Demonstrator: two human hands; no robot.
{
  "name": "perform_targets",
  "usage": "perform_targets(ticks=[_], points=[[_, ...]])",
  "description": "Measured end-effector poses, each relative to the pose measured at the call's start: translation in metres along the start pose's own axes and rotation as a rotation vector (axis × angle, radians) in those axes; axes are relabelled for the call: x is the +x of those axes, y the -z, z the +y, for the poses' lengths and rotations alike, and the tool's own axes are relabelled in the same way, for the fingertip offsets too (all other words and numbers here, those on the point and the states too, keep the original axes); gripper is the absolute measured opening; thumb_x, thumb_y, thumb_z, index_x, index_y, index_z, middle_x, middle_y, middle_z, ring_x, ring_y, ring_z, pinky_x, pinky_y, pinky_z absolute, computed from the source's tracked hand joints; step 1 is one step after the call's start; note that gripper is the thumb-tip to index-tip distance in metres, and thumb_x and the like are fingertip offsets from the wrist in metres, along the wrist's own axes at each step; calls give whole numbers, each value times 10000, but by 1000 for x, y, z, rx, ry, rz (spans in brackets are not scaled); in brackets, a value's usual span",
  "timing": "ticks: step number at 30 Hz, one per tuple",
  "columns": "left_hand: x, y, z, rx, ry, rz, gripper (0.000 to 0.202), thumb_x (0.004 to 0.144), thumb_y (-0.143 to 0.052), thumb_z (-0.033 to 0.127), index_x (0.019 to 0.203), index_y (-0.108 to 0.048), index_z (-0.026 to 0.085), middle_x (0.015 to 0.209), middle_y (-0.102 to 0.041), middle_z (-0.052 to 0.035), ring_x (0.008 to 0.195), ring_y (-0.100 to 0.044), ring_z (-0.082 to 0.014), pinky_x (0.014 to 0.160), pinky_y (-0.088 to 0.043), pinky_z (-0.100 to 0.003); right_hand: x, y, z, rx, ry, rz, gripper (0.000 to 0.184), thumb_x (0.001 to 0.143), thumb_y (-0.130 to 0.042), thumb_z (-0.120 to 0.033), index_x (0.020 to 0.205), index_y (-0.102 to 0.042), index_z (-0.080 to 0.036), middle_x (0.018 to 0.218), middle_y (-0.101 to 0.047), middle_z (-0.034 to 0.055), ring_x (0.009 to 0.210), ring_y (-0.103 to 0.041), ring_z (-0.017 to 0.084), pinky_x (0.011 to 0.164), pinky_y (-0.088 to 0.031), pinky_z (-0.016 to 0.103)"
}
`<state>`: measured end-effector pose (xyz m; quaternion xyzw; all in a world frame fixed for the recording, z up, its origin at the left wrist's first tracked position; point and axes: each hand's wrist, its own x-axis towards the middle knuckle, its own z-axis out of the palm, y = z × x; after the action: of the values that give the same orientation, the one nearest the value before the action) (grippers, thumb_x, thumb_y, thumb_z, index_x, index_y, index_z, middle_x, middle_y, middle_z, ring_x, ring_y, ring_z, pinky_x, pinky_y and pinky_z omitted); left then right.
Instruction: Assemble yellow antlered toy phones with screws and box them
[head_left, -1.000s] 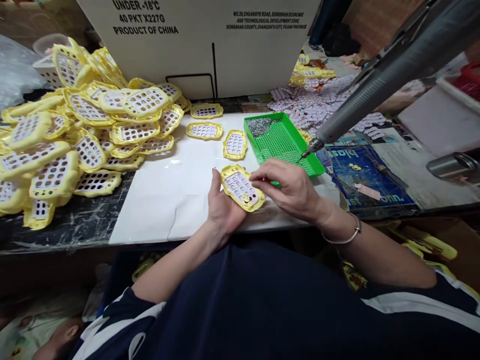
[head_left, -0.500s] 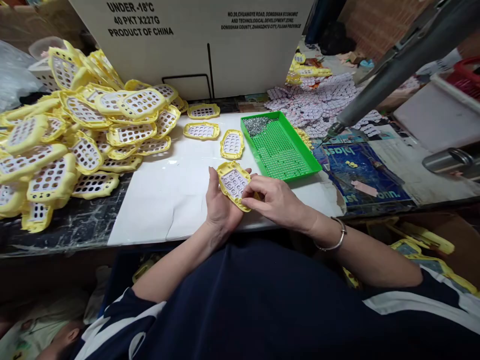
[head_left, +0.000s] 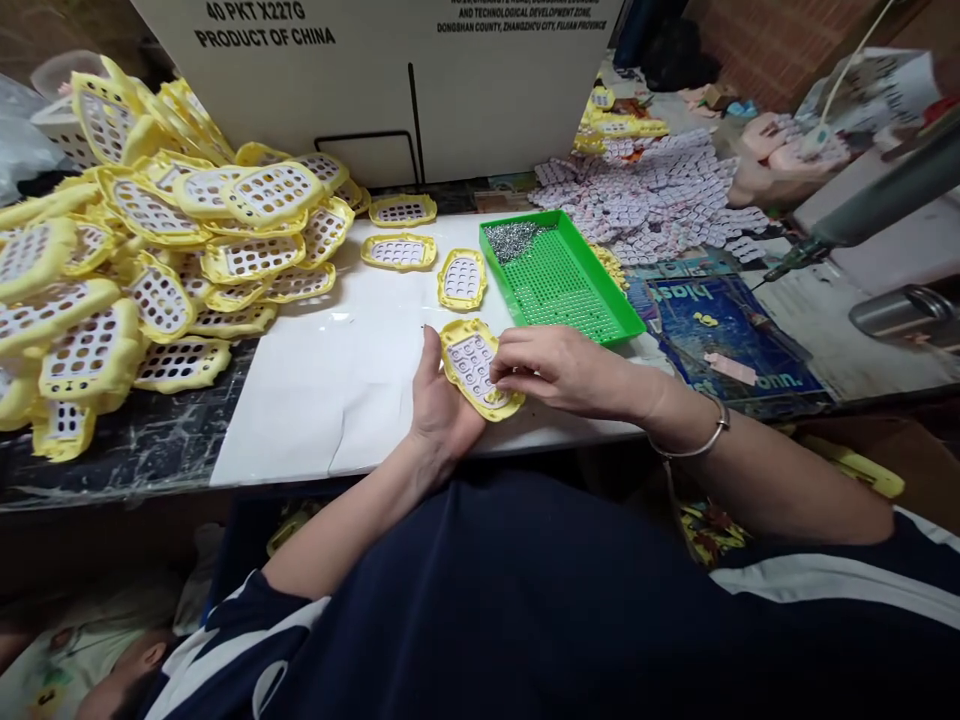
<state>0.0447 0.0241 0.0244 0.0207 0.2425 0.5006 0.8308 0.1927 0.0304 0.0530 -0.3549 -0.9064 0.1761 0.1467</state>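
Observation:
My left hand (head_left: pixel 439 410) cradles a yellow plastic shell (head_left: pixel 454 338), thumb raised along its left edge. The shell lies inner side up, with a white keypad piece (head_left: pixel 470 362) set inside. Over its lower right part, my right hand (head_left: pixel 566 370) is closed in a pinch; whatever its fingertips hold is hidden. Just beyond, a similar shell (head_left: pixel 444 292) with a white insert rests on the white board (head_left: pixel 292 400). Two more shells lie behind it, one (head_left: pixel 397 250) closer than the other (head_left: pixel 403 211).
A green tray (head_left: pixel 585 290) with small metal screws (head_left: pixel 514 242) stands right of centre. Yellow shells (head_left: pixel 262 192) are heaped at left, white keypad pieces (head_left: pixel 645 190) at back right. A screwdriver-like tool (head_left: pixel 847 230) hangs at right; a carton (head_left: pixel 495 100) stands behind. Someone's head (head_left: pixel 139 665) shows lower left.
My right hand has shifted slightly up and right over the shell, its wrist raised. The hanging tool now appears farther right and lower. The view has also shifted a little.

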Motion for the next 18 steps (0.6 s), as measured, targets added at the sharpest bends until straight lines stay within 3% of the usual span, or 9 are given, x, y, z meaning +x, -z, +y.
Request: perform_targets(ticks=[7, 11, 14, 18], points=[[1, 4, 6, 24, 55, 65, 624, 910, -292, 595, 1097, -620, 99, 979, -699, -156, 1029, -648, -291, 908, -510, -458, -12, -16, 2, -219, 227, 100, 269, 947, -424, -299, 981, -660, -175, 916, -672, 87, 881, -543, 204, 773, -449, 358], [0, 4, 8, 40, 59, 100, 645, 900, -292, 613, 1103, -612, 91, 913, -696, -151, 1015, -654, -294, 908, -508, -457, -24, -31, -3, -337, 269, 201, 341, 938, -447, -390, 1084, -642, -152, 1015, -685, 117, 1002, -533, 240, 836, -446, 432], [-1, 3, 8, 43, 65, 109, 638, 904, -288, 607, 1107, -607, 93, 890, -695, -142, 1015, -655, -289, 918, -501, -456, -30, -41, -4, -393, 278, 279, 288, 924, -499, -354, 1096, -642, -174, 1053, -702, 90, 1004, -566, 223, 849, -457, 430], [-2, 3, 6, 41, 84, 86, 638, 902, -298, 606, 1105, -602, 83, 912, -697, -153, 1036, -649, -297, 931, -493, -465, -34, -53, -5, -421, 294, 499, 164, 879, -573, -191, 1015, -662, -173, 998, -736, 54, 974, -618, 195, 875, -472, 412]])
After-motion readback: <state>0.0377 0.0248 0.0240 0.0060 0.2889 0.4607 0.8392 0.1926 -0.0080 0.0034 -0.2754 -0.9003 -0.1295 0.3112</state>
